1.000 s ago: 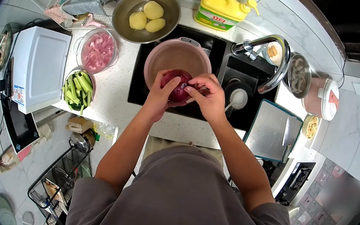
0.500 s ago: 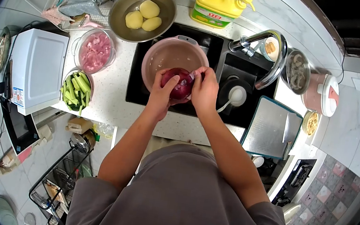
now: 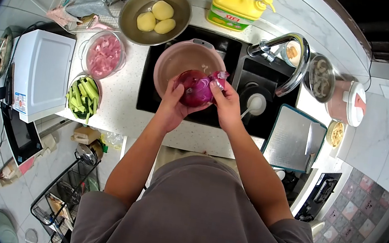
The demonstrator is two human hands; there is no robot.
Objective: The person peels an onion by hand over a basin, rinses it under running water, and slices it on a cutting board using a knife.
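Note:
A red onion point(image 3: 196, 90) is held over the near side of a pink basin point(image 3: 162, 62), which sits in the left bowl of the black sink point(image 3: 148, 73). My left hand point(image 3: 172, 107) is closed around the onion's left side and underside. Pinched in the fingers of my right hand point(image 3: 228, 105) is a loose strip of purple onion skin point(image 3: 219, 77), partly peeled away at the onion's right side. Paler purple flesh shows where the skin has come off. Cloudy water with a few small bits lies in the basin.
Behind the sink stand a metal pan point(image 3: 124, 22) with peeled potatoes point(image 3: 162, 10) and a yellow detergent jug point(image 3: 235, 8). Raw meat point(image 3: 104, 55) and cut green vegetables point(image 3: 82, 97) are at left. The faucet point(image 3: 303, 69) arches over the right bowl; a knife point(image 3: 312, 138) lies on a cutting board point(image 3: 289, 140).
The right hand has moved right and slightly down, pulling a strip of skin outward from the onion. More bright purple surface is exposed. The left hand keeps its hold.

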